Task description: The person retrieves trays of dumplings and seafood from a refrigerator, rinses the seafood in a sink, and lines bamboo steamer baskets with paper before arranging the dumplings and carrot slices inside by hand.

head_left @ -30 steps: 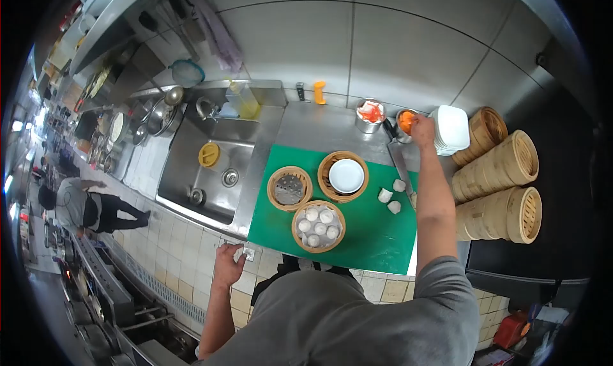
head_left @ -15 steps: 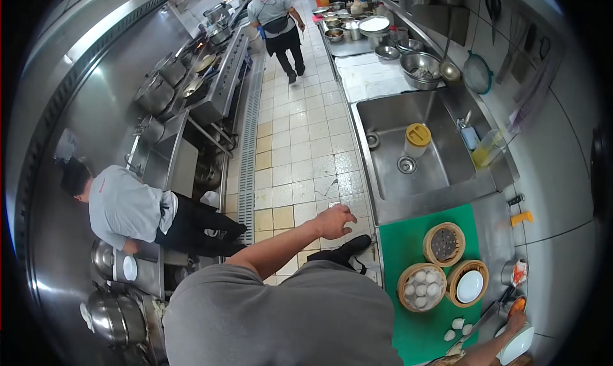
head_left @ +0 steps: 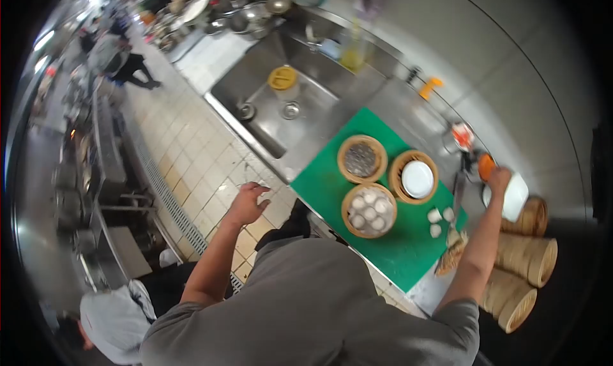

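Note:
My left hand (head_left: 249, 204) hangs above the tiled floor, beside the counter edge, holding nothing, with its fingers loosely apart. At the back of the counter, my right hand (head_left: 499, 179) is at a small container of orange food (head_left: 486, 167), fingers bent together; what they hold is too small to make out. A white rectangular dish (head_left: 514, 198) lies just beyond it. On the green cutting board (head_left: 399, 257) stand a bamboo steamer of round white dumplings (head_left: 369, 211), a steamer with a perforated liner (head_left: 361, 160) and one holding a white plate (head_left: 417, 179). Several loose white pieces (head_left: 435, 230) lie nearby.
A sink (head_left: 281, 126) holds a yellow-lidded container (head_left: 284, 80). Stacked bamboo steamers (head_left: 527, 260) stand at the right. A knife (head_left: 458, 197) lies by the board. One co-worker (head_left: 118, 318) is at lower left; another (head_left: 118, 59) is farther down the aisle.
My view has turned toward the counter, so the board and steamers sit nearer the middle. My right arm shows more fully, its hand still at the orange food. My left hand stays free.

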A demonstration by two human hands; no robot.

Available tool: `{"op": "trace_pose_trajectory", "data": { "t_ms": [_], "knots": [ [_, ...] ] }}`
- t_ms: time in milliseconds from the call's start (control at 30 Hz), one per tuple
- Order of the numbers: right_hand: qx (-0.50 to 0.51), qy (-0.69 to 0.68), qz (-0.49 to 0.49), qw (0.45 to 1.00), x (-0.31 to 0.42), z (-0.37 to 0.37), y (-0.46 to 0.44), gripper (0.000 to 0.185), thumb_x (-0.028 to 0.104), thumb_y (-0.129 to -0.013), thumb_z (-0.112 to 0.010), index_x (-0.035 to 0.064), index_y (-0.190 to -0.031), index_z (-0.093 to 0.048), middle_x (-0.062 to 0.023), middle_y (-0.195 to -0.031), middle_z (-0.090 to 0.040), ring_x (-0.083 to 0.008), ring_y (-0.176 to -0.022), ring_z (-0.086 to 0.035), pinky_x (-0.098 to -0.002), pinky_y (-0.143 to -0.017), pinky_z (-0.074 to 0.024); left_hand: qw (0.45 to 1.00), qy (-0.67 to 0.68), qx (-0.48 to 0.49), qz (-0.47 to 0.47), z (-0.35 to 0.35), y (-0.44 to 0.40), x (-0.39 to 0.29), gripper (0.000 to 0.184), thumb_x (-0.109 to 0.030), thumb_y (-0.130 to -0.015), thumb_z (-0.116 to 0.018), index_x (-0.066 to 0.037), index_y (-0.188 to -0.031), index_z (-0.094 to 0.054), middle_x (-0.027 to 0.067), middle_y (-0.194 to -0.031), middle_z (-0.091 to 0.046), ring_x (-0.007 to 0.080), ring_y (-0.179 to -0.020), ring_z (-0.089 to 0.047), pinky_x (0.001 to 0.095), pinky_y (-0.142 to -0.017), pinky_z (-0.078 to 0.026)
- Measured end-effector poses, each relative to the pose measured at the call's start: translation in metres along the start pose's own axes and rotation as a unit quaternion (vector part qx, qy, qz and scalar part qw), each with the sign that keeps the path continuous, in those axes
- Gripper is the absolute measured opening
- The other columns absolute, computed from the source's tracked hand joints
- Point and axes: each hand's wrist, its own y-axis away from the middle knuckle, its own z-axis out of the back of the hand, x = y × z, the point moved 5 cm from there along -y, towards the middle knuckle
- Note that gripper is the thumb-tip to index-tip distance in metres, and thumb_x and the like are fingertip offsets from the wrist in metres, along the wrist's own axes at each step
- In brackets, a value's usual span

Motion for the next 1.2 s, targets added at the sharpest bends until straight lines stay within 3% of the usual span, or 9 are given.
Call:
{"op": "trace_pose_trajectory", "data": {
  "t_ms": [33, 100, 200, 300, 433, 600, 800, 1100, 1200],
  "knots": [
    [-0.034, -0.012, -0.080, 0.996, 0.010, 0.015, -0.003, 0.032, 0.025, -0.091, -0.066, -0.0036, -0.079, -0.073, -0.0258, -0.077, -0.071, -0.0442, -0.077, -0.068, -0.0535, -0.077, -0.0537, 1.000, -0.010, 0.004, 0.004, -0.004, -0.003, 0.000, 0.038, -0.018, -0.087, -0.080, -0.009, -0.122, -0.073, 0.0173, -0.122, -0.068, 0.0374, -0.122, -0.060, 0.0445, -0.109, -0.048],
    [-0.066, -0.025, -0.046, 0.996, 0.096, 0.096, 0.004, 0.023, 0.019, -0.092, -0.068, -0.0030, -0.088, -0.075, -0.0252, -0.089, -0.072, -0.0424, -0.086, -0.068, -0.0503, -0.082, -0.0545, 0.999, -0.021, 0.002, -0.026, -0.006, -0.015, -0.014, 0.037, -0.018, -0.088, -0.079, -0.008, -0.123, -0.073, 0.0169, -0.119, -0.069, 0.0362, -0.116, -0.063, 0.0429, -0.104, -0.051],
    [-0.056, -0.232, -0.059, 0.969, 0.226, 0.152, 0.032, 0.015, 0.010, -0.091, -0.072, -0.0036, -0.096, -0.074, -0.0201, -0.107, -0.067, -0.0365, -0.098, -0.066, -0.0462, -0.089, -0.0533, 0.986, 0.166, 0.004, -0.023, -0.014, -0.051, -0.051, 0.036, -0.014, -0.091, -0.076, -0.007, -0.126, -0.071, 0.0178, -0.112, -0.070, 0.0332, -0.095, -0.069, 0.0392, -0.083, -0.058],
    [-0.045, -0.306, 0.132, 0.942, 0.373, 0.159, 0.073, 0.012, 0.008, -0.087, -0.074, -0.0026, -0.091, -0.070, -0.0206, -0.093, -0.066, -0.0398, -0.091, -0.064, -0.0478, -0.079, -0.0544, 0.966, 0.236, -0.030, -0.101, -0.030, -0.099, -0.098, 0.043, -0.011, -0.091, -0.076, -0.009, -0.134, -0.067, 0.0179, -0.117, -0.068, 0.0322, -0.100, -0.068, 0.0394, -0.087, -0.057],
    [0.115, -0.314, 0.194, 0.922, 0.502, 0.098, 0.120, 0.013, 0.009, -0.091, -0.067, -0.0014, -0.100, -0.069, -0.0247, -0.116, -0.059, -0.0413, -0.097, -0.067, -0.0510, -0.084, -0.0562, 0.956, 0.251, -0.062, -0.143, -0.043, -0.150, -0.154, 0.051, -0.013, -0.091, -0.075, -0.010, -0.140, -0.063, 0.0177, -0.126, -0.063, 0.0343, -0.113, -0.063, 0.0416, -0.098, -0.053],
    [0.134, -0.331, 0.218, 0.908, 0.514, 0.079, 0.144, 0.012, 0.004, -0.092, -0.059, -0.0011, -0.099, -0.069, -0.0203, -0.113, -0.060, -0.0396, -0.099, -0.068, -0.0490, -0.084, -0.0572, 0.965, 0.124, -0.109, -0.206, -0.072, -0.165, -0.159, 0.040, -0.015, -0.086, -0.079, -0.014, -0.125, -0.074, 0.0184, -0.134, -0.058, 0.0389, -0.123, -0.057, 0.0462, -0.105, -0.050],
    [0.132, -0.326, 0.154, 0.923, 0.493, 0.083, 0.134, 0.012, 0.001, -0.088, -0.062, 0.0037, -0.093, -0.072, -0.0153, -0.106, -0.067, -0.0353, -0.101, -0.068, -0.0458, -0.085, -0.0578, 0.982, 0.070, -0.106, -0.139, -0.079, -0.157, -0.157, 0.019, -0.022, -0.087, -0.075, -0.010, -0.101, -0.079, 0.0208, -0.141, -0.055, 0.0403, -0.124, -0.057, 0.0482, -0.107, -0.049],
    [0.078, -0.403, 0.111, 0.905, 0.485, 0.105, 0.128, 0.035, -0.002, -0.090, -0.060, 0.0064, -0.124, -0.062, -0.0210, -0.112, -0.067, -0.0426, -0.105, -0.066, -0.0512, -0.089, -0.0559, 0.980, 0.075, -0.126, -0.137, -0.060, -0.173, -0.158, 0.027, -0.016, -0.084, -0.079, -0.014, -0.111, -0.078, 0.0214, -0.141, -0.057, 0.0401, -0.130, -0.054, 0.0481, -0.109, -0.047],
    [0.212, -0.246, 0.042, 0.945, 0.489, 0.114, 0.124, 0.026, 0.007, -0.090, -0.066, 0.0085, -0.116, -0.064, -0.0238, -0.107, -0.071, -0.0447, -0.102, -0.068, -0.0539, -0.088, -0.0560, 0.975, 0.049, -0.113, -0.184, -0.051, -0.179, -0.180, 0.033, -0.017, -0.084, -0.079, -0.016, -0.117, -0.077, 0.0186, -0.145, -0.055, 0.0384, -0.134, -0.051, 0.0501, -0.110, -0.046]
  ]
}}
